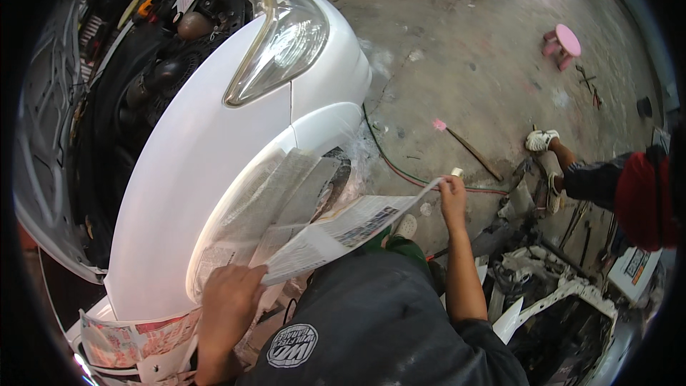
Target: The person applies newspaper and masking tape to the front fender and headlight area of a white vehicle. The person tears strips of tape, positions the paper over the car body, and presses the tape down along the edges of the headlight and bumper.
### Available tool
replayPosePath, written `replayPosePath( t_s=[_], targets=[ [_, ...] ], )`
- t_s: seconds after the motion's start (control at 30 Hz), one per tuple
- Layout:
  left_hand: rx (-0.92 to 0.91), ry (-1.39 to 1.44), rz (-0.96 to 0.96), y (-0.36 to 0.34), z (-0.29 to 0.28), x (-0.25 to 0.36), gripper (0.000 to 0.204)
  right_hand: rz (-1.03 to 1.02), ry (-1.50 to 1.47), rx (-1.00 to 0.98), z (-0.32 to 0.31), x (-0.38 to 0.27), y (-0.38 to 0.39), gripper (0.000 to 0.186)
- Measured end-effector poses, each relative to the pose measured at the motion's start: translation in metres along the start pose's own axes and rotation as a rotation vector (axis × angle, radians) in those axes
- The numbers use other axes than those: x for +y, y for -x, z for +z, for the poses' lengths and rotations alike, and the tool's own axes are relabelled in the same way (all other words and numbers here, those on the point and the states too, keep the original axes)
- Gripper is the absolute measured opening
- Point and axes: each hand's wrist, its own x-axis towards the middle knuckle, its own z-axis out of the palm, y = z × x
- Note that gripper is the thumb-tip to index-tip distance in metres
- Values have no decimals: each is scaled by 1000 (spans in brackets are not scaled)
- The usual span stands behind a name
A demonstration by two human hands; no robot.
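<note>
A folded newspaper sheet point(336, 234) stretches between my two hands, in front of the wheel arch of a white car fender point(187, 150). My left hand point(232, 300) pinches its near left end close to the arch's lower edge. At the far right end, my right hand point(452, 201) grips the raised corner. A small cream roll point(457, 172) shows just beyond my right fingertips; whether it is held I cannot tell. Thin paper and film masking point(246, 204) covers much of the wheel opening, and part of the dark tyre point(336, 179) shows behind it.
A clear headlight point(282, 43) sits ahead of the fender, beside the open engine bay point(168, 71). Hoses point(400, 170) and a stick with a pink end point(471, 149) lie on the floor. Farther right are a pink stool point(567, 41), another person's leg point(593, 180) and car parts point(550, 300).
</note>
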Motion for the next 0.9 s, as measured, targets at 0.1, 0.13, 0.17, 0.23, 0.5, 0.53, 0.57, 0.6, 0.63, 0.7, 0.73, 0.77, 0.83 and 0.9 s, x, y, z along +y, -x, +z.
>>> replayPosePath(
  t_s=[0.1,0.13,0.17,0.23,0.5,0.53,0.57,0.6,0.63,0.7,0.73,0.77,0.83,0.9],
  targets=[
    [-39,131,-69,-30,44,-13,27,-14,129,-1,-22,6,-42,13],
    [-65,156,-69,-40,57,-18,25,-1,143,-6,-27,11,-57,13],
    [-90,183,-72,-48,70,-24,23,9,150,-25,-32,15,-72,13],
    [-112,232,-84,-67,93,-34,19,22,175,-65,-33,6,-107,13],
    [83,389,-275,-129,143,-50,5,-153,380,-201,-11,-52,-243,11],
    [107,405,-314,-134,149,-49,5,-179,315,-222,0,-61,-263,10],
    [132,422,-354,-138,156,-48,5,-228,363,-245,8,-71,-280,10],
    [164,440,-402,-142,163,-45,5,-285,409,-275,21,-99,-294,10],
    [194,463,-440,-148,168,-44,5,-349,453,-294,33,-121,-310,11],
    [257,511,-521,-157,180,-38,5,-459,460,-351,52,-147,-343,10],
    [290,522,-564,-161,188,-35,5,-519,459,-382,65,-168,-354,11],
    [325,532,-607,-166,196,-32,5,-580,456,-414,78,-191,-365,11],
    [375,554,-723,-173,212,-22,6,-652,431,-503,108,-235,-384,13],
    [415,574,-870,-181,226,-8,6,-785,459,-622,139,-286,-395,14]
  ],
)
